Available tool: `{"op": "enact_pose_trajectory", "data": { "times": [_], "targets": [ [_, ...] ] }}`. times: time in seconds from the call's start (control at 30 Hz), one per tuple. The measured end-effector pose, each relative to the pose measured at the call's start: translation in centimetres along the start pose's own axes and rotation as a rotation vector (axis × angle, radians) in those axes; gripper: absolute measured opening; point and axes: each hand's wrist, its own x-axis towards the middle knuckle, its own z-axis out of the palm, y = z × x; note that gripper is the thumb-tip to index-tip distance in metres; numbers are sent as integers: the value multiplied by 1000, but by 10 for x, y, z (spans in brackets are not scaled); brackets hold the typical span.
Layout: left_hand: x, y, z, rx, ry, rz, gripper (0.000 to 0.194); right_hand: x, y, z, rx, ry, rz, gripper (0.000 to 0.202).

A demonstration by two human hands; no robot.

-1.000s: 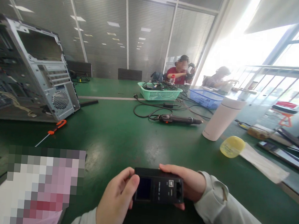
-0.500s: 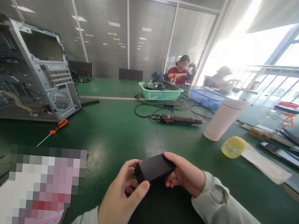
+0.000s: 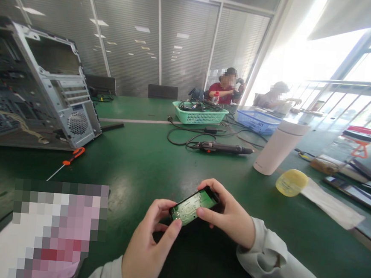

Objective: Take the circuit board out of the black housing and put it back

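Observation:
Just above the near part of the table, I hold a small black case with a green circuit board in it, its soldered side facing up. My left hand grips the left end, with the thumb at the board's lower left edge. My right hand is closed round the right end, its thumb resting on the board and its fingers along the far side. The underside of the case is hidden.
On the green table stand an open computer case, an orange-handled screwdriver, a corded electric screwdriver, a green basket of cables, a blue basket, a pale bottle and a yellow container. Two people sit beyond.
The black case has been turned over, so the green circuit board now faces up instead of a plain black side. My right thumb has moved onto the board.

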Motion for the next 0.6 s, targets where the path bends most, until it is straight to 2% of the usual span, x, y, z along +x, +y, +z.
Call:
{"op": "enact_pose_trajectory", "data": {
  "times": [0.3,0.43,0.6],
  "targets": [
    [5,0,-2,77,-17,27,21,0,-9,-5,-203,28,-139,41],
    [4,2,-1,55,-14,-6,22,-1,-11,-4,-180,12,-69,42],
    [7,2,0,-88,-1,-42,24,0,-10,-2,-185,15,62,50]
  ]
}}
